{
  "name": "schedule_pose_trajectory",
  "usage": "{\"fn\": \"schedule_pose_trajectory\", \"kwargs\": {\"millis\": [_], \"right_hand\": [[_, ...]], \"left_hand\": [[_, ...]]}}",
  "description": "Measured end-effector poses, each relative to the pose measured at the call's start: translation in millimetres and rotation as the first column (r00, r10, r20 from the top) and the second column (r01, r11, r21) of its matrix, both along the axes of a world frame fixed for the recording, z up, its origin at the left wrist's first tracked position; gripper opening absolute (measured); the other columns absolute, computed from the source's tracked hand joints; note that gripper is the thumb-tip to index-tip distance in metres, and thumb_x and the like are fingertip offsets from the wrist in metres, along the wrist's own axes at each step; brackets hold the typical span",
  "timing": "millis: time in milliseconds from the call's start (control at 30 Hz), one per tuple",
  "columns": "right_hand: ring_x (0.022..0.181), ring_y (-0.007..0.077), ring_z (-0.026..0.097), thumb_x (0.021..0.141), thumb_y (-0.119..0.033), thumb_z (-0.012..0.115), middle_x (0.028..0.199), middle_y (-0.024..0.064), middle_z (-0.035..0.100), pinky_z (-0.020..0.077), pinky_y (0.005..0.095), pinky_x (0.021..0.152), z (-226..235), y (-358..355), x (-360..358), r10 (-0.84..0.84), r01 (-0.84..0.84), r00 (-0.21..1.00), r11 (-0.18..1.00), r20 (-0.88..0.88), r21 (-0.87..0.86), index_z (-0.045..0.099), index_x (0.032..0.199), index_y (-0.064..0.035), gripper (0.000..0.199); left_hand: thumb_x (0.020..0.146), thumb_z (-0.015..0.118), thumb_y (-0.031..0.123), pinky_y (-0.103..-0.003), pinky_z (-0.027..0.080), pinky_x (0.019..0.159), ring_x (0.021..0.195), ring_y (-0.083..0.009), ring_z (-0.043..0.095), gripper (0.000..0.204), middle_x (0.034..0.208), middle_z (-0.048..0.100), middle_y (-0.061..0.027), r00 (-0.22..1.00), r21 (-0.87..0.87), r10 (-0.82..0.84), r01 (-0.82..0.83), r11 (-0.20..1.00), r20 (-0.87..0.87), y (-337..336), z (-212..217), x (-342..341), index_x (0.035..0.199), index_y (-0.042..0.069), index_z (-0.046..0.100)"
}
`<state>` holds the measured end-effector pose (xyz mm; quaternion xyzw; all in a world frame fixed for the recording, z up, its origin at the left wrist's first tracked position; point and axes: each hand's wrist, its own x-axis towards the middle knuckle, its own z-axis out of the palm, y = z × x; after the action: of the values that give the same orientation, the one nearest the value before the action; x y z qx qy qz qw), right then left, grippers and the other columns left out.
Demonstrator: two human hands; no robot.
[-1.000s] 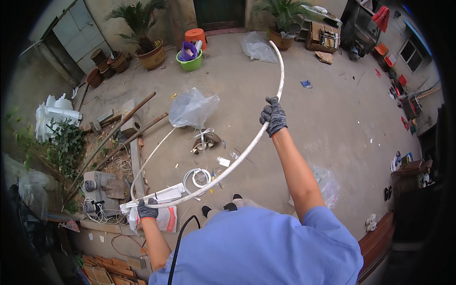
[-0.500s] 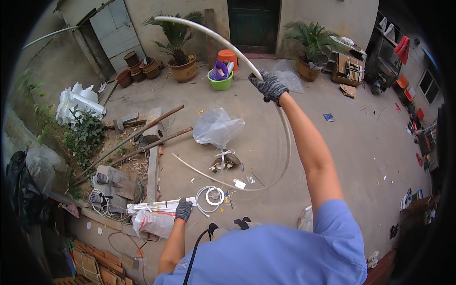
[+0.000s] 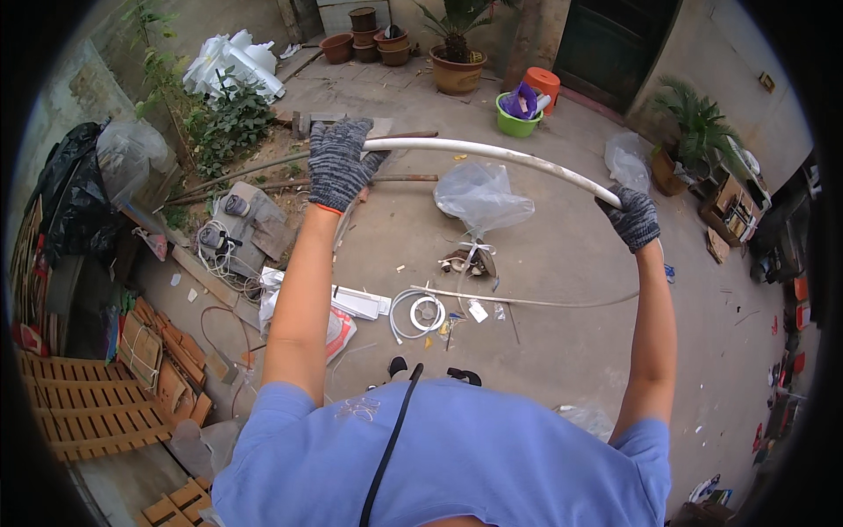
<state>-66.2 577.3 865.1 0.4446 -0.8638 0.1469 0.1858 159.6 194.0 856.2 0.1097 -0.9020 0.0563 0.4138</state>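
Observation:
A long white plastic pipe (image 3: 492, 151) arches between my hands at about chest height. My left hand (image 3: 339, 165), in a grey knit glove, is closed on the pipe's left end, the thumb beneath it. Farther along, my right hand (image 3: 630, 219), gloved alike, wraps around the pipe. Beyond the right hand the pipe passes behind my forearm and bends back left. Its thinner-looking far part lies low, near a coil of white hose (image 3: 411, 316) on the ground. A clear plastic bag (image 3: 483, 195) sits under the arch, beside a small brown bundle tied with white strip (image 3: 471, 262).
White boxes (image 3: 361, 302) lie by my feet. Rusty rods (image 3: 399, 178) stick out from a dirt bed at left. A green basin (image 3: 519, 121), an orange stool (image 3: 543, 85) and potted palms (image 3: 457, 74) stand farther back. Wooden slats (image 3: 92, 400) are at lower left.
My left hand has risen from beside the white boxes and taken hold of the pipe's end. My right hand has come lower and to the right; the view has turned left.

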Motion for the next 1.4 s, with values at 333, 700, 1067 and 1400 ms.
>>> {"fn": "schedule_pose_trajectory", "kwargs": {"millis": [333,700,1067,1400], "right_hand": [[0.063,0.0342,0.051,0.074,-0.024,0.056,0.067,0.0162,0.053,0.0405,0.0379,0.056,-74.2,82.2,-64.5,-0.272,0.273,0.96,0.962,0.068,-0.018,0.055,0.071,-0.007,0.017],[0.063,0.0271,0.053,0.079,-0.034,0.049,0.07,0.0143,0.056,0.0413,0.0362,0.06,-138.1,168.7,-71.1,-0.612,0.639,0.662,0.762,0.432,0.1,0.057,0.081,-0.0062,0.029],[0.047,0.0099,0.043,0.076,-0.023,0.058,0.054,0.0009,0.049,0.0347,0.0257,0.046,-219.1,229.2,-46.1,-0.512,0.766,0.449,0.642,0.732,-0.02,0.054,0.067,-0.0057,0.02],[0.06,0.0258,0.052,0.077,-0.037,0.052,0.068,0.0142,0.056,0.0413,0.0347,0.058,-169.1,194.5,-26.4,-0.609,0.725,0.558,0.688,0.564,0.026,0.056,0.082,-0.0051,0.032]], "left_hand": [[0.067,0.065,0.004,-0.026,0.047,0.066,0.074,-0.0156,0.055,0.049,0.088,0.056,-0.0079,0.645,0.786,-0.504,0.606,-0.121,-0.575,47.4,-0.8,-18.5,0.112,0.004,0.044],[0.065,0.069,0.009,-0.025,0.045,0.066,0.072,-0.0127,0.055,0.027,0.082,0.058,-0.0062,0.55,0.632,-0.6,0.769,0.093,-0.581,195.7,41.2,-53.8,0.088,0.002,0.057],[0.064,0.069,0.015,-0.028,0.046,0.059,0.065,-0.0192,0.057,0.026,0.075,0.058,-0.0093,0.487,0.558,-0.717,0.814,0.163,-0.5,241.1,51.0,-70.3,0.085,0.004,0.057],[0.065,0.068,0.02,-0.031,0.042,0.08,0.09,-0.0214,0.053,0.046,0.098,0.054,-0.0128,0.8,0.318,-0.527,0.598,0.735,-0.286,156.5,29.2,-92.3,0.104,0.004,0.049]]}}
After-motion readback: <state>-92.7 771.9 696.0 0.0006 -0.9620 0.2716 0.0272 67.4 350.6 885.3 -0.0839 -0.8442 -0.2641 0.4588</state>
